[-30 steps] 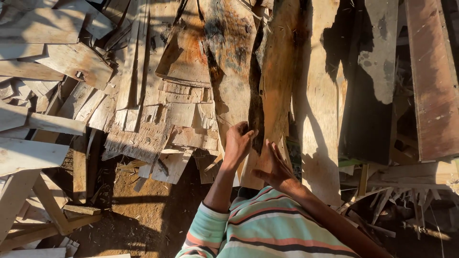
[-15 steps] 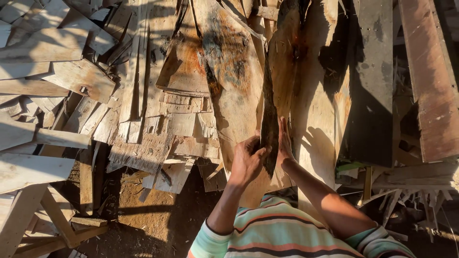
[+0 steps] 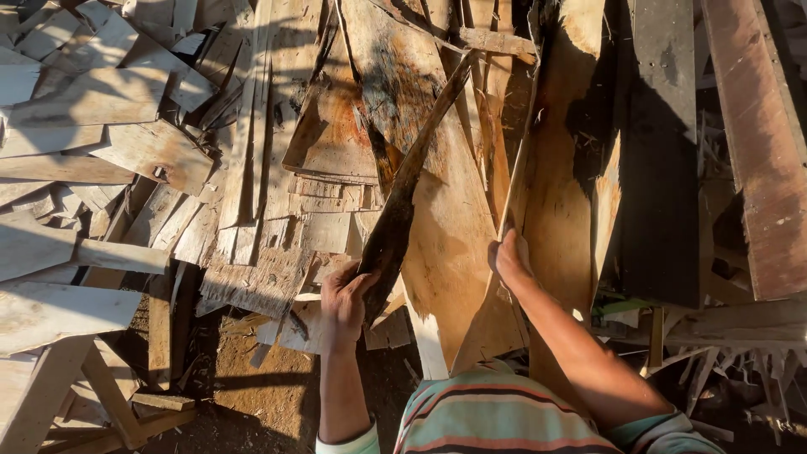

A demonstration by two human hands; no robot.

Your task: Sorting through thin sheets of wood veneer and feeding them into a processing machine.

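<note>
My left hand (image 3: 343,301) grips the lower end of a long dark strip of bark-edged wood (image 3: 409,181) that slants up to the right across the pile. My right hand (image 3: 509,258) holds the left edge of a tall pale slab (image 3: 559,193) standing upright among the boards. Between the two hands leans a broad light plank with orange stains (image 3: 437,210). My striped shirt (image 3: 496,420) fills the bottom of the view.
A heap of rough offcuts and planks (image 3: 109,143) covers the left side. Dark upright boards (image 3: 660,151) and a reddish beam (image 3: 761,143) stand at the right. Bare dirt ground (image 3: 244,395) shows at lower left, beside a pale wooden frame (image 3: 50,370).
My hands, close together on the same boards before, have moved apart. The left hand has pulled the dark strip out to the left and tilted it; the right hand has shifted right onto the pale slab.
</note>
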